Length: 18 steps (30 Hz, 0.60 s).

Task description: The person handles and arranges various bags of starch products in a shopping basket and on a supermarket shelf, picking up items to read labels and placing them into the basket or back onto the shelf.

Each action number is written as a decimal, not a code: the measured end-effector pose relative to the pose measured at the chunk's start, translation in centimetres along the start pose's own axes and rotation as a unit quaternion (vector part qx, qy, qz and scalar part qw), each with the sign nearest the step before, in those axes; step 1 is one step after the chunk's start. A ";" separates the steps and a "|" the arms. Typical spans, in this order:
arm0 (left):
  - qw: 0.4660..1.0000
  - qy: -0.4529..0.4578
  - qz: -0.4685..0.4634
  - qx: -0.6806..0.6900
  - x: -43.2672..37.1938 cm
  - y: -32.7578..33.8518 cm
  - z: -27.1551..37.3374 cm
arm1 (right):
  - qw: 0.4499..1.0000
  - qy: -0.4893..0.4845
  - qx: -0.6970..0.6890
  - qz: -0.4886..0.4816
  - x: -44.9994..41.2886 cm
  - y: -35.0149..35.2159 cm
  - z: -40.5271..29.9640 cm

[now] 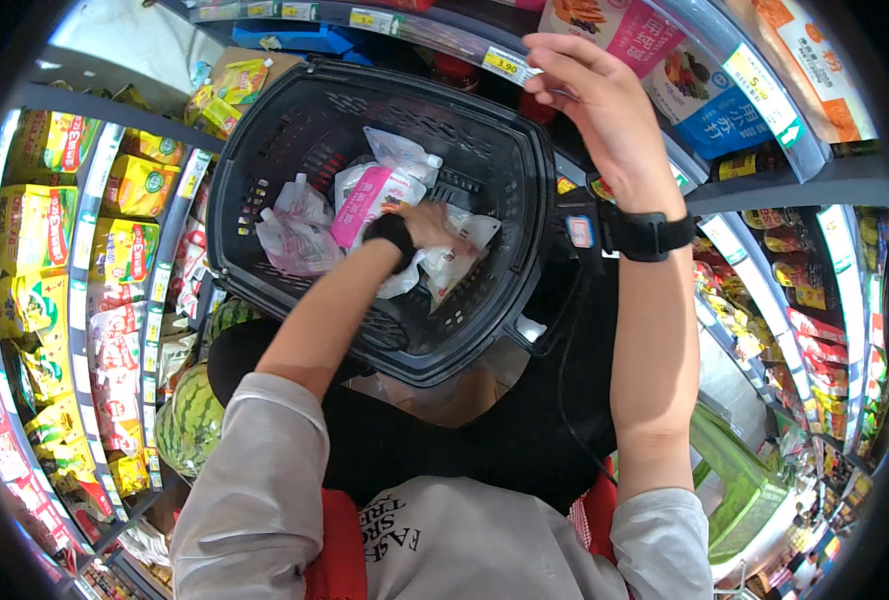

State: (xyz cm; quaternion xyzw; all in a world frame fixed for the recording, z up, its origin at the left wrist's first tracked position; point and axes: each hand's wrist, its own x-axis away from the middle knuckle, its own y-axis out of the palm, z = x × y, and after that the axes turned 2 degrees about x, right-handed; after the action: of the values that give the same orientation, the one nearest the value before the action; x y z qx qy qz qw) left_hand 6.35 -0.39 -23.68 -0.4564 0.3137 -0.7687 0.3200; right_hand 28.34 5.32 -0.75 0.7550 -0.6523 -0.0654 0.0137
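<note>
A black plastic shopping basket [482, 330] stands before me with several plastic packages inside. My left hand [431, 225] reaches down into it and touches the packages; its fingers are partly hidden, so any grip is unclear. Beside that hand lies a white and pink packet [362, 206], with a white bag [456, 262] on its other side. Spouted clear pouches [298, 240] lie at the basket's left, and another spouted pouch [403, 154] is near its back. My right hand [594, 105] is raised beyond the basket's right rim, near the shelf edge, fingers apart and holding nothing.
Shelves of yellow packets [36, 232] curve along the left, above striped watermelons [189, 420]. A shelf edge with price tags [508, 64] runs across the front, and blue and white packets [703, 97] stand front right. A green crate [744, 487] is at lower right.
</note>
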 end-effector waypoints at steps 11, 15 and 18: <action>0.988 0.017 -0.109 0.106 0.6 -0.7 2.0 | 0.999 0.014 0.036 -0.037 -0.5 2.2 0.8; 0.990 0.027 0.131 0.041 1.0 -0.9 -4.2 | 0.997 0.014 0.019 -0.074 -0.8 4.8 0.3; 0.971 0.077 0.192 0.118 4.8 -6.0 -3.9 | 0.987 0.015 0.107 -0.123 -0.7 4.0 1.5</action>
State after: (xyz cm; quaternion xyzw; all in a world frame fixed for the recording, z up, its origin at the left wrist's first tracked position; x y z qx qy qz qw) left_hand -0.20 0.21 -18.20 -0.2864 0.3265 -0.7570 0.4881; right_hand 24.17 5.54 -1.74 0.8277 -0.5571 0.0145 -0.0654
